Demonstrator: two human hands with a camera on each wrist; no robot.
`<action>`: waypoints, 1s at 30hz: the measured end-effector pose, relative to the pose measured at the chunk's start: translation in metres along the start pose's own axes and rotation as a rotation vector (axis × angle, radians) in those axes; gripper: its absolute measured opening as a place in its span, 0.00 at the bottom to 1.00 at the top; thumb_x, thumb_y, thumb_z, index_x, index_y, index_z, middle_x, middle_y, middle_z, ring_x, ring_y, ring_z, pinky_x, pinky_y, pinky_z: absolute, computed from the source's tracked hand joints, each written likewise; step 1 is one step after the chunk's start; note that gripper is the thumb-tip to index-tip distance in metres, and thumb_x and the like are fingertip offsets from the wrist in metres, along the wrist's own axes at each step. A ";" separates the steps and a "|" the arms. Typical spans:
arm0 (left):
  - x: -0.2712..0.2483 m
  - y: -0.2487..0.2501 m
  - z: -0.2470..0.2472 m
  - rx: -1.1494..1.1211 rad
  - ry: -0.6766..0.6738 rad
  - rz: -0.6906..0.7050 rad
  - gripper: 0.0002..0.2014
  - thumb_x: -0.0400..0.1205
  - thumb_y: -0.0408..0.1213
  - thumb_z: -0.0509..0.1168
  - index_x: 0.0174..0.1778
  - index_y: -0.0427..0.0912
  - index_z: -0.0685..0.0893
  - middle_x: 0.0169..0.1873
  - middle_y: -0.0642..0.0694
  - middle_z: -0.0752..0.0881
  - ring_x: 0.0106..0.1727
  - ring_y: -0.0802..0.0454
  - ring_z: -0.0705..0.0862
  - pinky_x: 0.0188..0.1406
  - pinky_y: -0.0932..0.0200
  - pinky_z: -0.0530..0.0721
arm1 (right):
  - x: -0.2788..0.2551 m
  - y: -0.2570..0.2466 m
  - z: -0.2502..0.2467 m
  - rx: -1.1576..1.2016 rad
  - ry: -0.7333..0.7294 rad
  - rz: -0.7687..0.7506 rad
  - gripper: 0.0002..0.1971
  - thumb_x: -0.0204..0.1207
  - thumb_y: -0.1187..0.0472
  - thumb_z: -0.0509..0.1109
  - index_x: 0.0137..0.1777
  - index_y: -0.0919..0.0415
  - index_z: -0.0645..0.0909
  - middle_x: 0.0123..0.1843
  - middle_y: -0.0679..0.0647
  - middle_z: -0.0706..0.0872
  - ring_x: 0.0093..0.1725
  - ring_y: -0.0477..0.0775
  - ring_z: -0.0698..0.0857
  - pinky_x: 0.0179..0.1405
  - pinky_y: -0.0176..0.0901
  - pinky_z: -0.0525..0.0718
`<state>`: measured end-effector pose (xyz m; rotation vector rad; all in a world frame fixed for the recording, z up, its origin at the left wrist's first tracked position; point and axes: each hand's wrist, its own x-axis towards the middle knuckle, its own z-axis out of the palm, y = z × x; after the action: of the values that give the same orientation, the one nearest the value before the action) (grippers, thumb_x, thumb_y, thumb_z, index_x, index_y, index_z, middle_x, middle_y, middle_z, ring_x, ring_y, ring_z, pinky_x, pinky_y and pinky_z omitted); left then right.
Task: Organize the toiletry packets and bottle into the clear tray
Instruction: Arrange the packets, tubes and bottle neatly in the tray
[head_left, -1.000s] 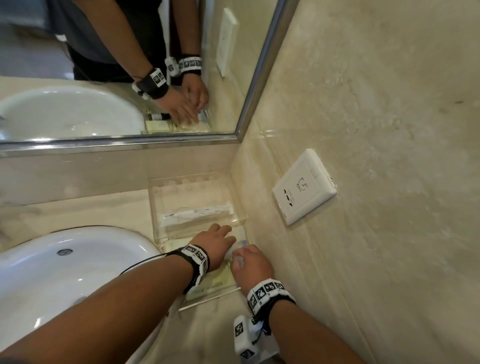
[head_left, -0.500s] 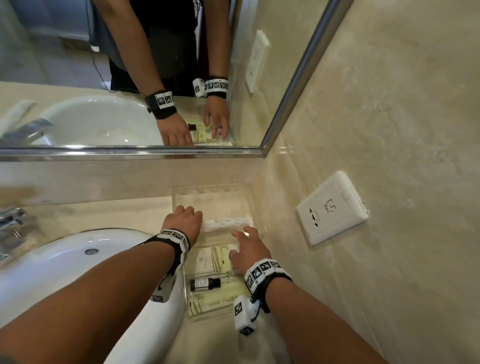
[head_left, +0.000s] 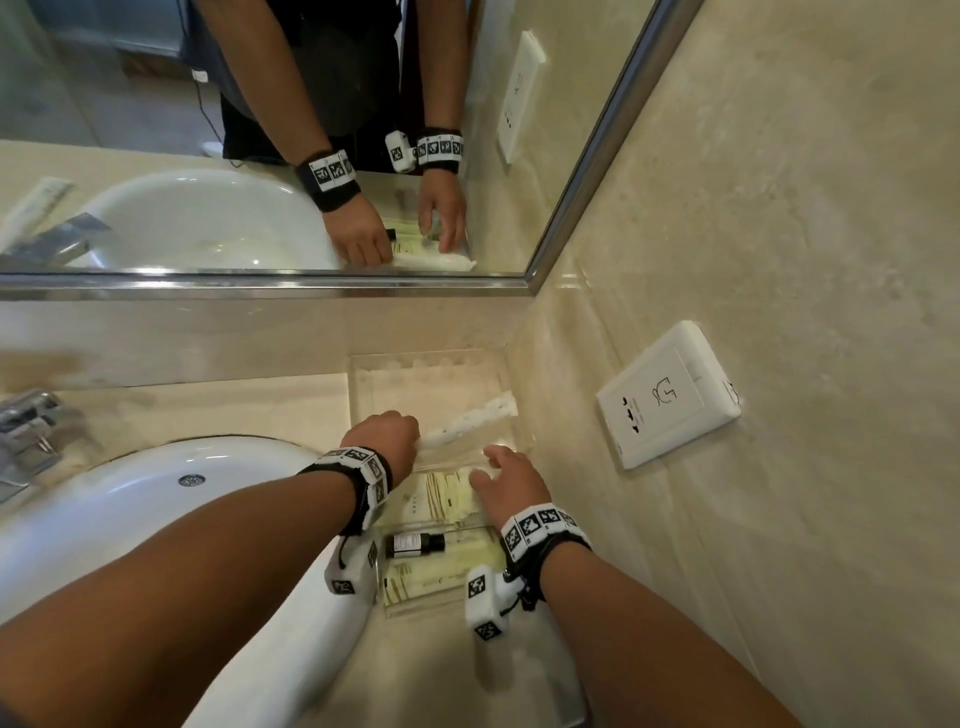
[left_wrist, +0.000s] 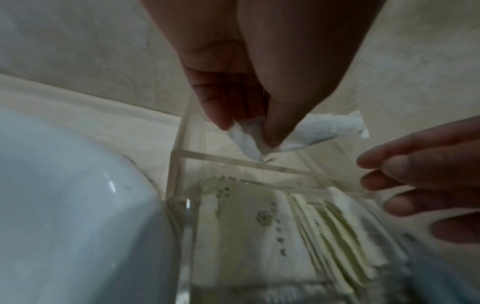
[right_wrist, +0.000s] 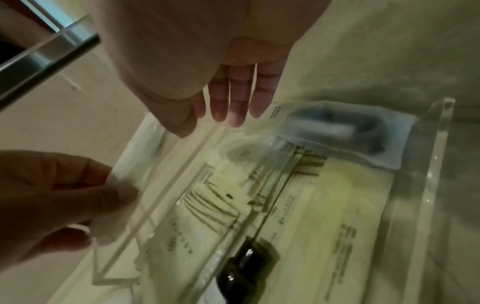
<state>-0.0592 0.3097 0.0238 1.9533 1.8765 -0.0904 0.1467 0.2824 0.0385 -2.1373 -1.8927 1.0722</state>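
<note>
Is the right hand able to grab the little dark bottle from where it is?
Probably yes. The right hand is open and holds nothing, and the dark bottle lies uncovered in the clear tray, just behind it.

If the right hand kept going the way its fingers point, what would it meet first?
Probably the clear tray, at its far compartment: the right hand is open, fingers over a divider, pointing there. The white packet lies slightly left; depth is unclear.

In the clear tray (head_left: 363, 395), my white packet (head_left: 470, 422) lies tilted in its far compartment, pale yellow packets (head_left: 447, 499) fill its middle, and the small dark bottle (head_left: 415, 544) lies sideways in its near one.
</note>
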 end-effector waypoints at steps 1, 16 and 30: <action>-0.003 0.003 0.000 -0.044 0.005 0.006 0.11 0.83 0.38 0.59 0.57 0.45 0.83 0.51 0.44 0.84 0.50 0.43 0.83 0.43 0.54 0.79 | 0.000 -0.002 0.001 0.078 -0.007 0.011 0.26 0.80 0.47 0.67 0.79 0.49 0.76 0.73 0.47 0.81 0.68 0.51 0.82 0.65 0.43 0.78; -0.077 0.019 0.005 -0.243 -0.145 0.120 0.12 0.78 0.43 0.70 0.56 0.47 0.84 0.50 0.49 0.88 0.52 0.47 0.85 0.53 0.54 0.84 | -0.027 -0.020 0.010 0.729 -0.117 0.127 0.08 0.85 0.61 0.70 0.44 0.61 0.82 0.40 0.58 0.90 0.31 0.47 0.88 0.25 0.35 0.85; -0.108 0.023 0.020 0.045 -0.340 0.066 0.11 0.80 0.34 0.62 0.54 0.42 0.87 0.48 0.43 0.90 0.50 0.43 0.87 0.48 0.54 0.85 | -0.043 0.027 0.018 0.906 -0.040 0.435 0.13 0.76 0.60 0.76 0.57 0.65 0.84 0.33 0.56 0.88 0.25 0.49 0.82 0.21 0.38 0.78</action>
<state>-0.0412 0.2013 0.0478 1.8877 1.6007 -0.4210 0.1596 0.2311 0.0300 -1.9399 -0.6656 1.6254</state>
